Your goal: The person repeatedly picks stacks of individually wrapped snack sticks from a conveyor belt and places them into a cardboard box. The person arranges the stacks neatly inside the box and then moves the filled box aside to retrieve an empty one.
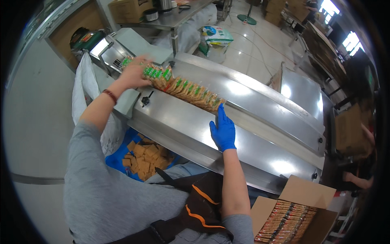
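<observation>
A row of clear-wrapped, golden-brown snack packets with green print (195, 91) lies in the channel of a stainless steel conveyor (179, 111). At the right end of the row, my right hand (224, 131), in a blue glove, touches the last packet with its fingertips, thumb apart. My bare left hand (135, 73) is over the left part of the row, beside the machine's outlet; it is blurred, and its grip cannot be made out. A red strip (167, 88) shows between packets near the left hand.
Below the conveyor's near edge, loose brown squares (147, 158) fill a blue-lined container. An open cardboard box (294, 195) packed with wrapped pieces stands at lower right. A white sack (106, 134) hangs at left. Another person's hand (355, 180) shows at far right.
</observation>
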